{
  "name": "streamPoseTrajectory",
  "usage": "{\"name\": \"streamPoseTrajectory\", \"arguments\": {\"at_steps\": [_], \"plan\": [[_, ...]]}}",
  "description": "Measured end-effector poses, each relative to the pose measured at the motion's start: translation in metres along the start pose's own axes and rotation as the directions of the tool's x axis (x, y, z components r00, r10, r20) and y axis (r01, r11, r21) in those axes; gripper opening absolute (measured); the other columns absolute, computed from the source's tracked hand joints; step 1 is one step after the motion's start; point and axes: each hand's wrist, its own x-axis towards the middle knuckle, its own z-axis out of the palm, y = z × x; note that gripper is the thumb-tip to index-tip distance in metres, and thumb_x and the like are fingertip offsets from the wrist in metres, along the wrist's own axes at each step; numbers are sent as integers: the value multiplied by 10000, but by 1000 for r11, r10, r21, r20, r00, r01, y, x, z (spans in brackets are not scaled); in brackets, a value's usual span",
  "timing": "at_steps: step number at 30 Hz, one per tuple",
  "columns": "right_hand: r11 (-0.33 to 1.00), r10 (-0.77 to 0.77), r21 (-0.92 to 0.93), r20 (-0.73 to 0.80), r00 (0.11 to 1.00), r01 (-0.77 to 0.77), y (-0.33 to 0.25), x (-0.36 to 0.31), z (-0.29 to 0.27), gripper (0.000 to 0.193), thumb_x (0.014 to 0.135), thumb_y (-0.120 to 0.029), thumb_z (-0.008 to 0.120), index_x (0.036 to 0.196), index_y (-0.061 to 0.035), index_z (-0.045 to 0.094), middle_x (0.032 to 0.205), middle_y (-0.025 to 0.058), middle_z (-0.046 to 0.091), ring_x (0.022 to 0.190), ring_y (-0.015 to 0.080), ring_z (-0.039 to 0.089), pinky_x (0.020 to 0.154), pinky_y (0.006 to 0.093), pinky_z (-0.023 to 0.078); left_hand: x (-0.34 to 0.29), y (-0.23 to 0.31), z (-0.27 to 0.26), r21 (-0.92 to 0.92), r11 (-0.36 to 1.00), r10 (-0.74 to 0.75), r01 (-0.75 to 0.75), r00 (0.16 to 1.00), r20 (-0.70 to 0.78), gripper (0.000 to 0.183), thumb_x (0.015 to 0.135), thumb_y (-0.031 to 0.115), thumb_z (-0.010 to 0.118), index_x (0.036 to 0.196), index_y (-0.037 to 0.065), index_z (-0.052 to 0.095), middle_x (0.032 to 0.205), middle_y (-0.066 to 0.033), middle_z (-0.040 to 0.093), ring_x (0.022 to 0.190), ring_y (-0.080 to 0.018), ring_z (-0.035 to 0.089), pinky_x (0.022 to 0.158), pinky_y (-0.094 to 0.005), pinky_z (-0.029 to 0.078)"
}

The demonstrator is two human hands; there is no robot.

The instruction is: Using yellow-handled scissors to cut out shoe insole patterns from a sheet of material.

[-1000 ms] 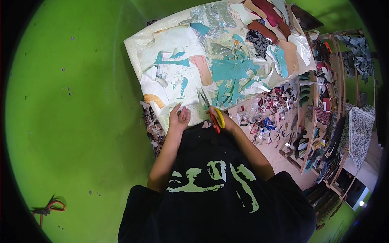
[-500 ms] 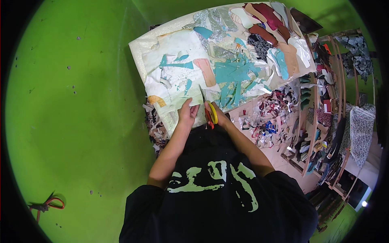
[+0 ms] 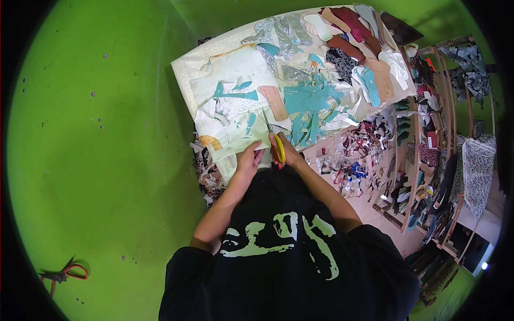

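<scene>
My right hand (image 3: 289,152) grips a pair of scissors (image 3: 280,149) with yellow and orange handles. Their blades point away from me, at the right edge of a pale white-green sheet (image 3: 235,143). The near edge of that sheet is pinched by my left hand (image 3: 249,156), just left of the scissors; part of its fingers is hidden. Just beyond the blades lies a pinkish-tan sole-shaped piece (image 3: 273,101). Teal offcuts (image 3: 238,95) rest on the white material to the left, and a larger cut-up teal sheet (image 3: 308,98) spreads to the right.
The table (image 3: 184,65) is covered with glittery, clear and coloured scraps. Sole-shaped pieces in maroon (image 3: 350,24), brown and tan lie at its far right. Scraps heap on the floor (image 3: 356,155) beside it. A wooden rack (image 3: 412,176) with materials stands right; a green wall (image 3: 96,160) is left.
The scissors' handles have come closer together and turned slightly. My left hand has shifted a little down, still at the sheet's near edge. The whole view has moved slightly.
</scene>
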Motion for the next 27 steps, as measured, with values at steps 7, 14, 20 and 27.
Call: {"name": "streamPoseTrajectory", "arguments": {"at_steps": [7,14,20,27], "plan": [[998,-55,29,-18,998,55,10,0,2,565,930,-595,558,904,-50,412,604,54,493,455,141,496,405,299,433,8,-5,-10,-55,998,-24,28,998,64,301,840,-4,685,1115,34,568,1072,-83,614,972,-193,619,814,-263,566],[994,-77,79,-1,997,77,-3,-1,8,558,952,-641,455,909,-90,376,572,38,483,412,153,498,385,290,405,2,-2,-10,-35,997,-61,65,992,109,307,836,-13,669,1121,36,567,1074,-81,618,982,-214,624,853,-302,564],[996,-17,84,31,999,14,-10,7,7,615,918,-659,511,942,-56,392,580,45,486,422,147,489,402,291,435,-6,-1,-15,-23,999,-26,28,993,117,314,830,-25,668,1122,38,569,1092,-81,627,983,-213,630,860,-304,558],[996,-82,40,1,997,82,-8,8,14,643,922,-688,459,966,-48,413,550,38,469,407,148,499,385,280,419,-7,2,-22,-54,998,-34,42,990,136,294,834,-29,665,1111,22,579,1083,-86,633,988,-221,630,892,-324,551]]}}
